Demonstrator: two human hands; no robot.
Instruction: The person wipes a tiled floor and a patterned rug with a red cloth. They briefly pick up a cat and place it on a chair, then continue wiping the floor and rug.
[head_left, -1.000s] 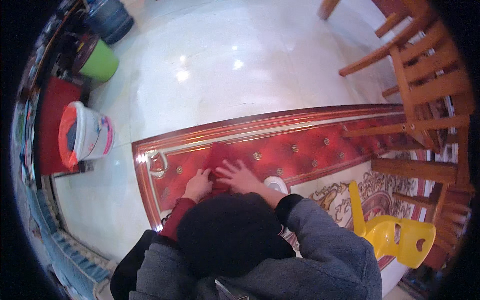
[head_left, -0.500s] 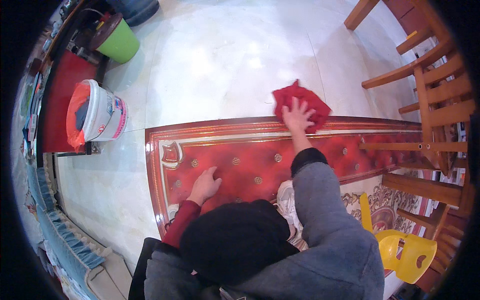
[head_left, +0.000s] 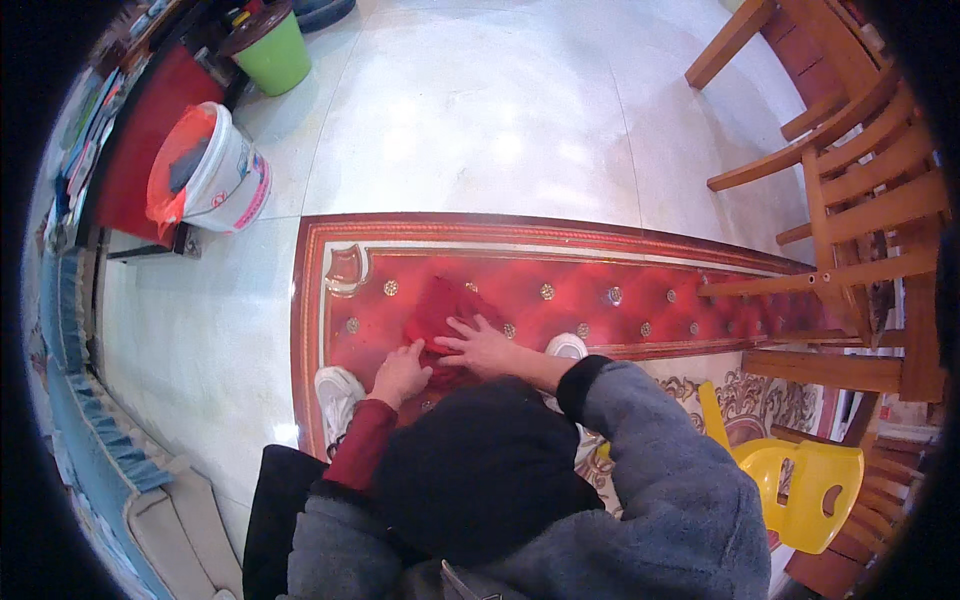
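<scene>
A dark red cloth (head_left: 437, 303) lies crumpled on the red patterned floor mat (head_left: 580, 268), in front of my body. Fingers spread, my right hand (head_left: 482, 347) rests over the cloth's near right part. My left hand (head_left: 400, 376), in a red sleeve, is at the cloth's near left edge, its fingers bent and closed on a fold there. The two hands nearly meet at the fingertips. Red on red, the cloth's outline is hard to follow, and part of it is hidden under my hands.
White shoes (head_left: 340, 398) stand on the mat. At left are a white bucket (head_left: 232, 185) with an orange liner and a green bin (head_left: 275, 60). Wooden chairs (head_left: 860, 230) stand at right, their legs reaching over the mat. A yellow plastic seat (head_left: 815, 490) is at lower right.
My right hand has brought the red cloth from the mat's far edge back toward my body and to the left. My left hand now meets it there. The view has shifted slightly.
</scene>
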